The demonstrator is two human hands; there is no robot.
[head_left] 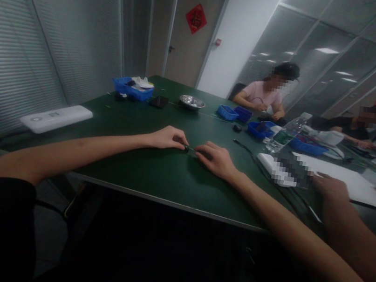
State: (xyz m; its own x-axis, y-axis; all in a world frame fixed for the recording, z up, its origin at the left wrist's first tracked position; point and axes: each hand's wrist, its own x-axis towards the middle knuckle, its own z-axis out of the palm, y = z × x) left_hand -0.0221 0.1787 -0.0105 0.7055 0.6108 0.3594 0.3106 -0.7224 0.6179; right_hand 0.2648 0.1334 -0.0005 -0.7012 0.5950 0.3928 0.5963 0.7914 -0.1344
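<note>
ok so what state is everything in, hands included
Left hand: pinching a small dark piece
Right hand: bent, grip unclear
Small dark piece: at the left fingertips
Door: shut
Blinds: lowered
Metal bowl: upright, something light inside
Far-left blue basket: filled, white thing on top
Bottle: slanted in view, fill level unclear

Left hand (169, 138): pinches small dark part (187, 149).
Right hand (217, 159): fingers bent, just beside small dark part, at green table (155, 174).
Metal bowl (192, 108): beyond both hands.
Plastic bottle (288, 133): right of right hand, farther out.
</note>
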